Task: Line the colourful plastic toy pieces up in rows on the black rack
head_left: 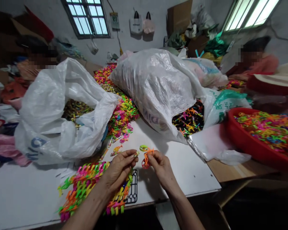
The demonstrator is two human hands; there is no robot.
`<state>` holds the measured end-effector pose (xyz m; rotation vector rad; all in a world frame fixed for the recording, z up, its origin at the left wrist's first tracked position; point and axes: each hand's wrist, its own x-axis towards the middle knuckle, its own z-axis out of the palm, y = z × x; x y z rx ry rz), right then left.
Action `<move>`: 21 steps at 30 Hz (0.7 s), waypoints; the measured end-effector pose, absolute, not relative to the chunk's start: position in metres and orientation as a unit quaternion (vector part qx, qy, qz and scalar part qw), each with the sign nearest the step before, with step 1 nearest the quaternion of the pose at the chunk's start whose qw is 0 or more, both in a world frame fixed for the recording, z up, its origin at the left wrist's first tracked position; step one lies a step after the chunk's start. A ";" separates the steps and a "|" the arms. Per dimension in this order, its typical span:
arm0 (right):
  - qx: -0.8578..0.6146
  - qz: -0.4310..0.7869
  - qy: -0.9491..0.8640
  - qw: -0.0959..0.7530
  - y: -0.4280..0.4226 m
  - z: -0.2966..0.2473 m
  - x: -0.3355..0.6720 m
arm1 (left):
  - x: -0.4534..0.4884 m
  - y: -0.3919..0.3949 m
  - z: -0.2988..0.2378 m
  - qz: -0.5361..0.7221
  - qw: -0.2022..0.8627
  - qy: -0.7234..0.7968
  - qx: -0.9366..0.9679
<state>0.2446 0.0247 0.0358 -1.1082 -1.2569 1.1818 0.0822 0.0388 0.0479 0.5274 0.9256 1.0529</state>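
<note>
My left hand (122, 166) pinches a small pale-gold piece (136, 154) between thumb and fingertips; its exact kind is too small to make out. Close by on the right, my right hand (162, 166) grips an orange plastic toy piece (147, 157) with a reddish ring at its lower end. A yellow-green ring (143, 148) shows just behind that piece. Beneath my left forearm, rows of bright plastic pieces (86, 182) sit on a black grid rack (133, 188), partly covered by the arm. A few loose colored pieces (116, 149) lie beyond my left hand.
A white sack (45, 108) stands open at left, and another large sack (156, 86) spills pieces at center. Between them is a heap of colored pieces (124, 111). A red basin (259, 137) full of pieces is at right. Two people sit across the white table (172, 153).
</note>
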 end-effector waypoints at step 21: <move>-0.398 0.663 -0.414 0.479 0.007 0.027 0.254 | 0.080 0.024 0.051 0.332 0.691 0.450 0.457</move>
